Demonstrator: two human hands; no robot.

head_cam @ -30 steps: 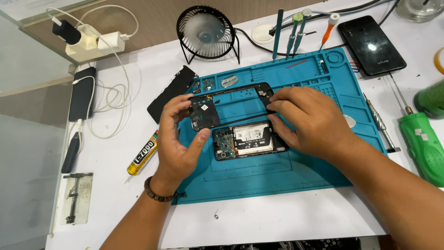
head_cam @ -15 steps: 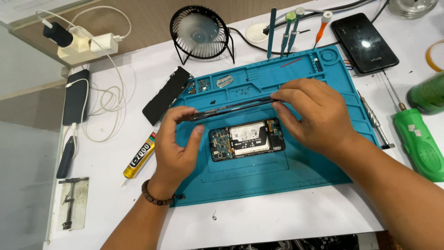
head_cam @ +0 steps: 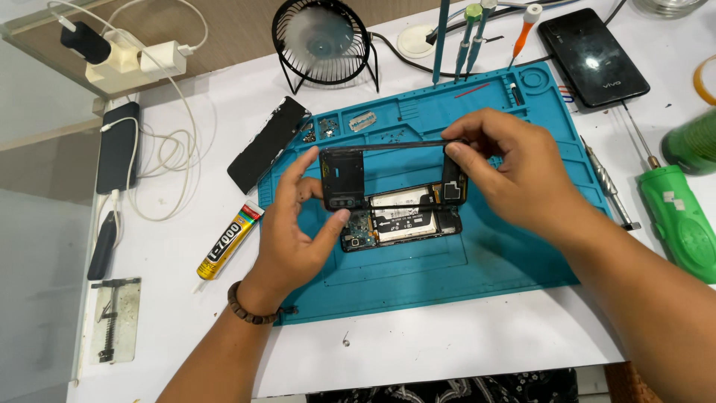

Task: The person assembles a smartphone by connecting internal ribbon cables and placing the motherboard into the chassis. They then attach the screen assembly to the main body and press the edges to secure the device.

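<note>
Both hands clamp frame: left hand pinches its 9 o'clock end, right hand its 3 o'clock end, held just above phone on mat. Since half a second ago frame has tipped from edge-on to face showing, apparently being turned for inspection. Long axis runs 9 to 3 o'clock.
</note>
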